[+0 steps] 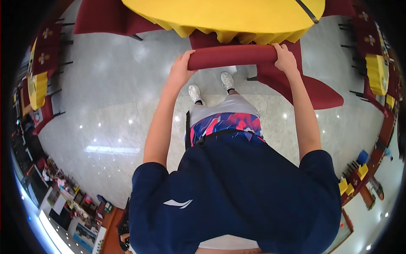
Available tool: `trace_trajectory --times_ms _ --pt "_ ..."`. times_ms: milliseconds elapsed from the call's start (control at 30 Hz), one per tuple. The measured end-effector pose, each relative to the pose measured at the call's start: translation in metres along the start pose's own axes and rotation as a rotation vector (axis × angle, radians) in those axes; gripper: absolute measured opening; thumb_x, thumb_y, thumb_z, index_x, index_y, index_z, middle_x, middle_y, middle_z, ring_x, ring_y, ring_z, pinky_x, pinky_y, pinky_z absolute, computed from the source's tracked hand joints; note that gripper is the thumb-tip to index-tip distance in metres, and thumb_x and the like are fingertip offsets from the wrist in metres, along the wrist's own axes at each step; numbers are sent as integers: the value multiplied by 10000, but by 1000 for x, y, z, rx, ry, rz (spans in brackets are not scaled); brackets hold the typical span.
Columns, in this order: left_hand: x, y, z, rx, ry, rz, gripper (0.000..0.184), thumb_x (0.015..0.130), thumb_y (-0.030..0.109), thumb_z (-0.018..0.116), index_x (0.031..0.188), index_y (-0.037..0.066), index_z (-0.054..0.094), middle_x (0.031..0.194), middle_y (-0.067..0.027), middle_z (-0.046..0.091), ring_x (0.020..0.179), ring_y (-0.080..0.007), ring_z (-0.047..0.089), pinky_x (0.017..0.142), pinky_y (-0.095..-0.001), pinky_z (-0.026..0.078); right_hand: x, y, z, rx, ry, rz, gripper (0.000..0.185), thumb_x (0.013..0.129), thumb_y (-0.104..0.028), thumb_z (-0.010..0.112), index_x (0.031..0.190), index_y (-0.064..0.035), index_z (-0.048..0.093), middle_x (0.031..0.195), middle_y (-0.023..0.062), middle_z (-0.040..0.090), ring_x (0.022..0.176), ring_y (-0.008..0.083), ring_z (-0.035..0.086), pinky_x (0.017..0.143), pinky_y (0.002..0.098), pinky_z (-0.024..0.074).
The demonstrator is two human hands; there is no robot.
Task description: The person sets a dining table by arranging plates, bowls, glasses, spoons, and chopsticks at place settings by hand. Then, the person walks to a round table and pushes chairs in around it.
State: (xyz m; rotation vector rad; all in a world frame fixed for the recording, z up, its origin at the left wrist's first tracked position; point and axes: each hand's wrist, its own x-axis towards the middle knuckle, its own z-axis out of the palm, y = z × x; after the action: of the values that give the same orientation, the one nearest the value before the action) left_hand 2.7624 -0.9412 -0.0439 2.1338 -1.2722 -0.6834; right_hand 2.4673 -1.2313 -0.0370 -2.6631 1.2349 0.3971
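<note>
A dark red covered chair (232, 57) stands in front of me, its padded back's top edge running between my hands. At the left end of that edge, my left hand (182, 67) is closed around the corner. The opposite corner is gripped by my right hand (286, 58). Part of the chair's seat shows beyond the back, beneath the hanging edge of a yellow tablecloth (237, 21). Just right of my right hand, another dark red chair (315, 91) sits close by.
Another dark red chair (112, 19) stands at the table's left. A dark strip (307, 11) lies on the tablecloth. My shoes (196, 94) are on the shiny grey tiled floor (114, 84). More tables and red chairs (48, 51) line both sides of the room.
</note>
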Motion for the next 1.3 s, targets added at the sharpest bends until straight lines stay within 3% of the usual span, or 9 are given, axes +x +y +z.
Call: trace_trajectory --times_ms 267,500,700,767,1000,1067,1300 --pt "-3 -4 -11 51 -63 -73 604 754 298 814 1300 253 558 1071 -96 721 991 -338 676 790 -432 536 -1 -4 1 -5 -5 42 551 766 -22 631 1273 -210 522 1242 152 572 1027 416 645 853 489 554" --pt "-3 -3 -6 116 -59 -92 571 720 297 819 1240 253 588 1030 -96 726 967 -350 682 779 -455 552 -9 9 -6 81 28 -115 531 731 -57 645 1240 -178 553 1195 138 600 1074 350 631 906 449 531" --pt "-1 -10 -13 205 -143 45 530 729 268 807 1214 214 602 1039 -106 716 962 -358 672 777 -445 542 -15 16 -7 -15 10 -224 504 698 -121 676 1196 -132 594 1131 119 641 1070 327 632 891 434 534" --pt "-12 -10 -17 237 -173 61 550 721 257 808 1230 218 604 1055 -129 707 959 -366 670 787 -443 542 -33 9 -15 -59 -86 -275 493 700 -146 677 1188 -142 606 1133 114 648 1048 325 644 874 434 542" --pt "-83 -10 -10 226 -179 140 578 704 243 813 1245 227 611 1043 -135 715 920 -362 682 785 -440 551 -122 -1 12 -63 -57 -265 474 670 -154 725 1129 -151 605 1008 114 652 853 336 693 709 456 556" --pt "-106 1 -5 277 -202 6 590 698 223 815 1251 234 610 1057 -131 713 937 -352 683 793 -437 550 -144 2 25 -49 -32 -275 477 661 -138 725 1122 -148 604 984 117 641 781 330 692 652 450 544" --pt "-153 19 15 239 -222 -146 630 688 213 811 1279 239 596 1206 -133 676 1005 -348 677 827 -426 555 -188 10 47 81 48 -252 504 648 -77 723 1130 -153 595 1002 118 621 719 312 687 598 427 531"
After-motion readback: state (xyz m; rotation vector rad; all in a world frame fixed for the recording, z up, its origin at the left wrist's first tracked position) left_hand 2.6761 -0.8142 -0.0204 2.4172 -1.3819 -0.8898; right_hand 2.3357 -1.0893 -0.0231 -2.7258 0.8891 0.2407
